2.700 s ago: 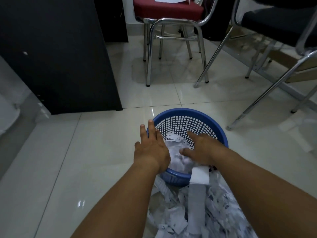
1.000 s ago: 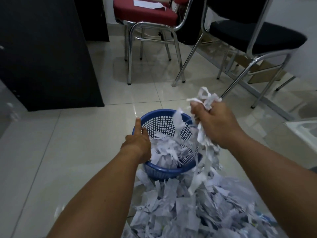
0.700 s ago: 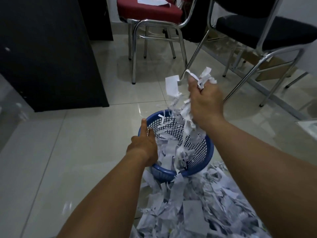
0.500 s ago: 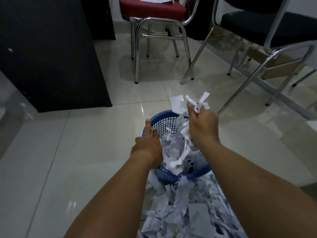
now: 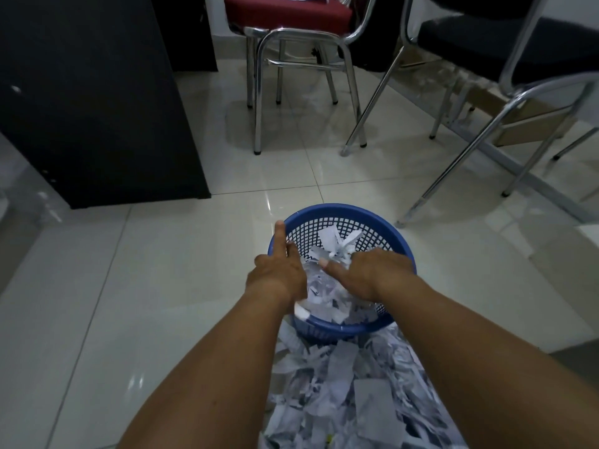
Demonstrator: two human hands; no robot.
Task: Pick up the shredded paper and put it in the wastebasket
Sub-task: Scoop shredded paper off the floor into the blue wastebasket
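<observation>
A round blue mesh wastebasket [image 5: 340, 210] stands on the pale tiled floor, partly filled with shredded paper [image 5: 324, 296]. My left hand [image 5: 278, 273] holds its left rim, index finger stretched out along the edge. My right hand [image 5: 369, 273] is low inside the basket, palm down, closed on a bunch of white strips that poke out beyond my knuckles [image 5: 337, 246]. A big heap of shredded paper [image 5: 350, 393] lies on the floor against the basket's near side, between my forearms.
A dark cabinet [image 5: 97, 102] stands at the left. A red chair with chrome legs [image 5: 288, 14] is straight ahead behind the basket. A black chair [image 5: 505, 43] and its chrome frame spread across the right. Bare tiles lie to the left of the basket.
My right hand, raised above the basket with a fistful of strips, has come down into the basket. The left hand has stayed on the rim.
</observation>
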